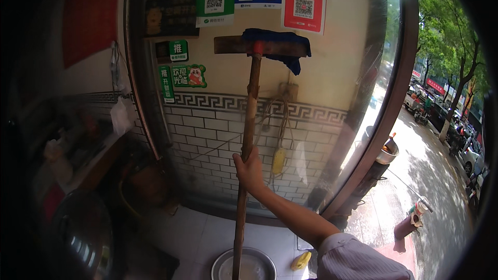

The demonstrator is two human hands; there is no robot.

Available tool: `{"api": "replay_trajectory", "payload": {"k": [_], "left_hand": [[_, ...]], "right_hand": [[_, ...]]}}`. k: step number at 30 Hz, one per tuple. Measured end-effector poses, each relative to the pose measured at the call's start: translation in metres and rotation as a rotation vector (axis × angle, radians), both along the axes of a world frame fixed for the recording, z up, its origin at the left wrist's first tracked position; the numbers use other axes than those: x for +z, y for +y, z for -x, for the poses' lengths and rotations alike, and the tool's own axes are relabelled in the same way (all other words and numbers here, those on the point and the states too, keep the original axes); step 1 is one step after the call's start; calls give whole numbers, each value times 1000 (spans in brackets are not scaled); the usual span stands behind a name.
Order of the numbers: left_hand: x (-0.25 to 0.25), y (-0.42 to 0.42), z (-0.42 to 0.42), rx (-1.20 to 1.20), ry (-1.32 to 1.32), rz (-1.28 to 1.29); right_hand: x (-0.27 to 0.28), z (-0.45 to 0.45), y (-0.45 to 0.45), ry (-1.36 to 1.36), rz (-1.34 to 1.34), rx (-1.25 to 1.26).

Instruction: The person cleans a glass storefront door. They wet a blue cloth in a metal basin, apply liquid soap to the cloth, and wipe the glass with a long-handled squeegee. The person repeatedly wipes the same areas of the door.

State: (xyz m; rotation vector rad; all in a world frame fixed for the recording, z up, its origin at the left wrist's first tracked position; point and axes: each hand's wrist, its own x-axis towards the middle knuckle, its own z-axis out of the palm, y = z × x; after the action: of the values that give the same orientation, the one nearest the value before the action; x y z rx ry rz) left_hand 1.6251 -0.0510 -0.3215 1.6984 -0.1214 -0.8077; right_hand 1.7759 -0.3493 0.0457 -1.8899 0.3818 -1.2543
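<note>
My right hand [251, 173] is closed around a rough wooden pole [249, 128], which stands nearly upright before me. At its top a flat wooden crosspiece [229, 45] is held up at a glass pane, beneath printed stickers. A dark blue cloth [288, 38] drapes over the crosspiece's right part, and one end hangs below it. Red material [258, 48] shows where pole and crosspiece meet. The pole's lower part passes in front of a metal basin [268, 260] with cloudy liquid, on the tiled floor. My left hand is out of view.
Stickers with printed codes, one of them a red sticker [304, 6], are on the glass. Behind it hang a cable and a yellow power strip [278, 161]. A yellow cloth-like item [301, 260] lies right of the basin. The brown door frame [389, 105] borders a sunlit street.
</note>
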Motion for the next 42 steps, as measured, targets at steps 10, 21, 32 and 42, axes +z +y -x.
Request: {"api": "replay_trajectory", "payload": {"k": [10, 21, 32, 42], "left_hand": [[180, -159, -93, 84, -368, 157], [251, -189, -85, 298, -524, 253], [268, -146, -33, 211, -596, 140], [249, -75, 10, 161, -572, 148]], "right_hand": [[43, 32, 7, 145, 64, 69], [119, 64, -17, -45, 41, 448], [206, 139, -99, -682, 273, -80], [374, 219, -32, -80, 1193, -351]]}}
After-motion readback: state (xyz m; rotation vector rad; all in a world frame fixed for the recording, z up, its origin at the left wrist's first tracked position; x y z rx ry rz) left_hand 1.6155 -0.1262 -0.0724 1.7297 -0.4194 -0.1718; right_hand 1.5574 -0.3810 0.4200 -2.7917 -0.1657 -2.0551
